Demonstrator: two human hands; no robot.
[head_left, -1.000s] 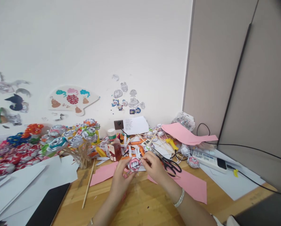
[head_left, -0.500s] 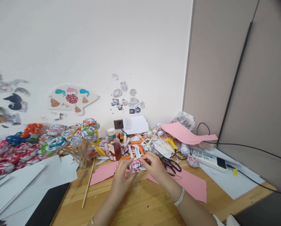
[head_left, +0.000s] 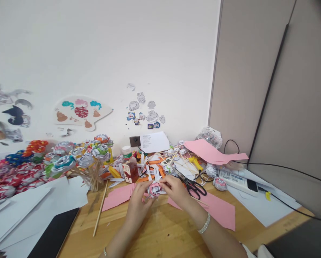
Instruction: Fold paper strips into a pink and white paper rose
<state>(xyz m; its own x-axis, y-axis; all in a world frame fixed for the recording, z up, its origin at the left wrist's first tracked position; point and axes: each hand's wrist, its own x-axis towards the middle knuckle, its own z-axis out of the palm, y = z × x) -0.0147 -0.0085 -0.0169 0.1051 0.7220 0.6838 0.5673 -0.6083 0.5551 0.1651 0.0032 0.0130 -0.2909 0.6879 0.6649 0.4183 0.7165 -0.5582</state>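
Note:
Both hands meet over the wooden desk around a small pink-and-white rolled paper rose. My left hand cups the rose from below and the left, fingers closed on it. My right hand, a silver bracelet on its wrist, pinches the rose's upper right edge. Pink paper sheets lie under and beside the hands.
Black scissors lie just right of my right hand. A small glue bottle, a bunch of paper roses on sticks, loose skewers, paper strips, white sheets and a dark tablet crowd the left. Cables and a white device sit right.
The rose has turned slightly between the fingers and the hands have shifted a little. The view has dipped a touch. Nothing else has moved.

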